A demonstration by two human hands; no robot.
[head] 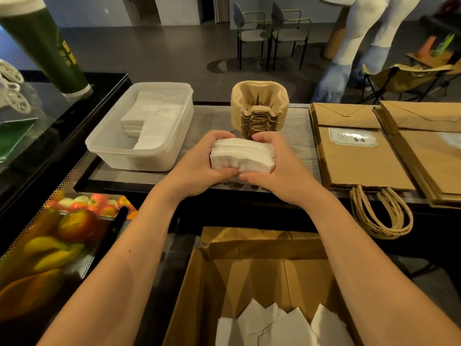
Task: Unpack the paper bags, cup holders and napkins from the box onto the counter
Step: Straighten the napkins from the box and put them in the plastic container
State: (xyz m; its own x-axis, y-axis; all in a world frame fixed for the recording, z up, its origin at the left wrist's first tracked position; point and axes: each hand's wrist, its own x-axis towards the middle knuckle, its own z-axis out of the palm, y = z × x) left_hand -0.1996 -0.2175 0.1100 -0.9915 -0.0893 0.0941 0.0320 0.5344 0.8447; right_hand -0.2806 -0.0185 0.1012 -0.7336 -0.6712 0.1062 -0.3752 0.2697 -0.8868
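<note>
Both hands hold one napkin stack [243, 156] above the desk [299, 126]: left hand [199, 168] and right hand [279, 171] curl round opposite ends, each grip pinching the stack between thumb and fingers, likely to square the loose sheets before setting them down. The tub [119, 151] to the left already holds napkins, so it seems the destination. Cup holders [259, 113] and paper bags [359, 156] lie on the desk; white sheets remain in the box [199, 283]
</note>
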